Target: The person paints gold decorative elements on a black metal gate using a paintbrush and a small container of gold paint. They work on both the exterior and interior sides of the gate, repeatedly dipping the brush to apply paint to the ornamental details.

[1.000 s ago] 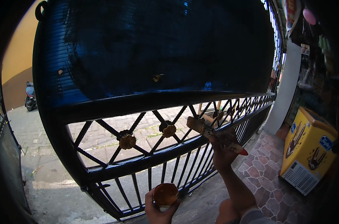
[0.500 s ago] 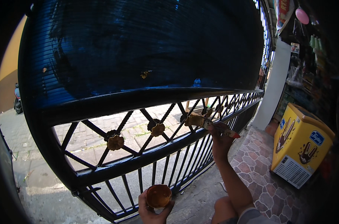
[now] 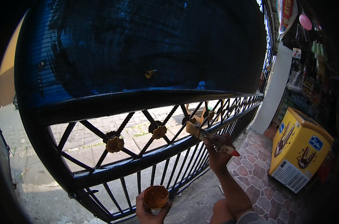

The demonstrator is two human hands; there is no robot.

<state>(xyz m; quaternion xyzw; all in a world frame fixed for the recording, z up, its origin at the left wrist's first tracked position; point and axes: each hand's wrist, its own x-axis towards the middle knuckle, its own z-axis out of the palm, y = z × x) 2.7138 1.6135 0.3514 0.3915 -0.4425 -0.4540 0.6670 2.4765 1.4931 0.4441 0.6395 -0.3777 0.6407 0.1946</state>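
Note:
My left hand (image 3: 149, 215) grips a small round cup (image 3: 156, 197) with brownish-gold paint inside, low in front of the gate. In my right hand (image 3: 218, 151) is a paintbrush (image 3: 201, 133), its pale bristles pointing up and left, its red handle tip to the right. The bristles are close to the black gate's lattice (image 3: 171, 115); whether they touch it I cannot tell. Gold flower ornaments sit on the lattice crossings, one at the left (image 3: 114, 144) and another nearer the middle (image 3: 159, 132). Darker flowers follow to the right.
A dark blue sheet panel (image 3: 147, 44) fills the gate above the lattice, and vertical bars run below it. Right of me, a yellow freezer (image 3: 302, 145) stands on stone-patterned tiles (image 3: 257, 170). Shop goods hang behind it. Paving (image 3: 31, 145) lies beyond the gate.
My right hand has drawn the brush slightly down and back from the flower it covered, its bristles tilting upward more. My left hand and cup have shifted a little left in view.

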